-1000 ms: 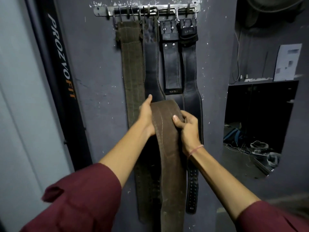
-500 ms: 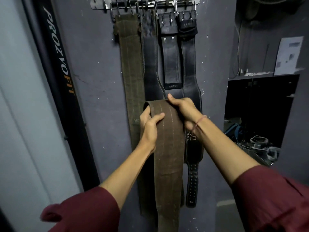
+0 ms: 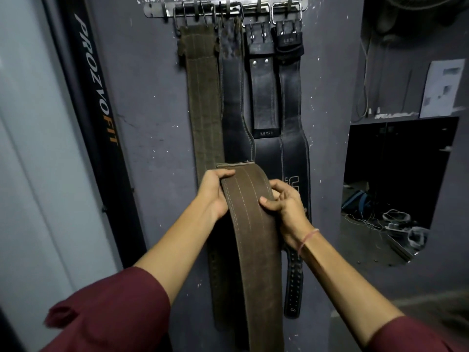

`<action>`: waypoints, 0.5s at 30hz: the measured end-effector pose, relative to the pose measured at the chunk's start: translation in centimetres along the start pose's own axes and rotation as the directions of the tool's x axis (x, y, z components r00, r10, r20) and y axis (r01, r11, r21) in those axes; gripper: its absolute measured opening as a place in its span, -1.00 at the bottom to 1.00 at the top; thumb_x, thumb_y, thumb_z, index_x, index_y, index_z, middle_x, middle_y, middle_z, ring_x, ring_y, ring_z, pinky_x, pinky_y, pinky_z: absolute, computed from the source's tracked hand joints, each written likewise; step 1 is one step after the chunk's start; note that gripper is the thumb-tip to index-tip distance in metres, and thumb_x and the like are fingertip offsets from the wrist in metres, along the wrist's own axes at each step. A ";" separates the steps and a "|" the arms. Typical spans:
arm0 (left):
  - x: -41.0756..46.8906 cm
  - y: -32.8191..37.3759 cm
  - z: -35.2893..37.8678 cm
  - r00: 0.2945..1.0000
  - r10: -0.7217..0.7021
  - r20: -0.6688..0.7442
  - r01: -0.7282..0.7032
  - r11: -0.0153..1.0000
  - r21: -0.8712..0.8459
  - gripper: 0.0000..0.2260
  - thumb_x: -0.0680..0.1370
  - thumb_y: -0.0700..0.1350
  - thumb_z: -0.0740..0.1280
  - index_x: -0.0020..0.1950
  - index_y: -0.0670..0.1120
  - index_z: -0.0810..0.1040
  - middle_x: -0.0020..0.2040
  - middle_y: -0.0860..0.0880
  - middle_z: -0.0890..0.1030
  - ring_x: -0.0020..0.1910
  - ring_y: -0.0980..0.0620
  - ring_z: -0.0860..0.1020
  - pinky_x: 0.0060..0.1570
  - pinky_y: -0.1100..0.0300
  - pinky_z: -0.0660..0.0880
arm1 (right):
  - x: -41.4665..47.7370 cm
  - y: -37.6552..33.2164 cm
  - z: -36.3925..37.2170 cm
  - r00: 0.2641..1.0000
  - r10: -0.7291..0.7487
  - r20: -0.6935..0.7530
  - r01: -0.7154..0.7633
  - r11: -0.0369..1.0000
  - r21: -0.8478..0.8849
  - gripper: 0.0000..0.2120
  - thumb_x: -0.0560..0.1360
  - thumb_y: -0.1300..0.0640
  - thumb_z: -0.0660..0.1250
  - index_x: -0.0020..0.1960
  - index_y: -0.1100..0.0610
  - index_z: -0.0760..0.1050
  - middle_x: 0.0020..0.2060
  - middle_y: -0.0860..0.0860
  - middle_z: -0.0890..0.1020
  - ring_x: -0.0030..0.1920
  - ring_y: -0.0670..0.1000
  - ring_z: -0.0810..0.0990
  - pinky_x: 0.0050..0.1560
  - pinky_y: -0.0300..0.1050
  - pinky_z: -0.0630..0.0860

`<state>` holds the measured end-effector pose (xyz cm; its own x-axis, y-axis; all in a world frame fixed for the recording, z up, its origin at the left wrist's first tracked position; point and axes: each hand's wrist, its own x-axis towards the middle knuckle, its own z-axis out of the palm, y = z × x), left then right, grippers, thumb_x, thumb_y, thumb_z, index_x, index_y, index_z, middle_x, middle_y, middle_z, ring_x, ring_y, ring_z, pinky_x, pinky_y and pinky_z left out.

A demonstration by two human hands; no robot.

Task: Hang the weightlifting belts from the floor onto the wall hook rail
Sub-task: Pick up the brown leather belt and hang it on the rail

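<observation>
A wide brown suede belt with pale stitch lines is draped over my hands in front of the grey wall, its fold at the top and its tail running out of view below. My left hand grips its left edge near the fold. My right hand pinches its right edge, thumb on the front. High on the wall, the metal hook rail carries an olive-brown belt and three black leather belts hanging side by side.
A black banner with lettering stands against the wall on the left, beside a pale panel. On the right, a dark opening shows cables and clutter on a floor, with a paper sheet above it.
My left hand has slid up to the belt's fold and my right hand has come down onto the right edge. The view tilted up slightly, showing the whole rail.
</observation>
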<state>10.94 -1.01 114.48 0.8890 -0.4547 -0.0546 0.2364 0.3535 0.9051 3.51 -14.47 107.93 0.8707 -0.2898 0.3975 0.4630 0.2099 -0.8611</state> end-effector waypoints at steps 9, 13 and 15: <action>-0.6 -3.6 -0.4 1.000 -0.001 -0.004 0.001 1.000 0.001 -0.50 0.35 -0.09 0.35 0.27 -0.22 0.58 0.08 -0.24 0.65 -0.09 -0.18 0.62 -0.06 -0.01 0.58 | 2.7 -0.2 0.6 0.999 -0.023 -0.024 0.015 0.951 -0.309 -0.88 0.58 0.12 0.33 0.07 0.15 0.49 -0.01 0.07 0.68 0.03 0.07 0.66 0.21 0.13 0.57; 0.0 -2.4 0.4 0.984 0.169 0.061 -0.169 0.986 -0.004 -0.49 0.45 0.14 0.42 0.25 -0.18 0.60 0.16 -0.26 0.66 0.09 -0.22 0.65 0.12 -0.13 0.59 | 2.6 -0.3 0.8 0.989 -0.146 0.007 0.143 0.960 -0.242 -0.81 0.58 0.29 0.28 0.18 0.28 0.41 0.00 0.10 0.65 0.01 0.06 0.65 0.12 0.02 0.61; 0.2 -1.9 1.0 0.954 0.290 -0.079 -0.288 0.957 0.029 -0.51 0.53 0.14 0.39 0.22 -0.25 0.56 0.13 -0.29 0.66 0.10 -0.22 0.64 0.14 -0.23 0.57 | 2.7 -0.5 1.0 0.984 -0.176 0.009 0.173 0.961 -0.217 -0.77 0.57 0.32 0.29 0.21 0.34 0.41 0.00 0.11 0.66 0.00 0.05 0.66 0.08 -0.04 0.63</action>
<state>10.32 -2.60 113.22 0.9474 -0.2668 0.1766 -0.0413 0.4456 0.8943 5.78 -14.41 109.72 0.7773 -0.3138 0.5453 0.5598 -0.0509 -0.8271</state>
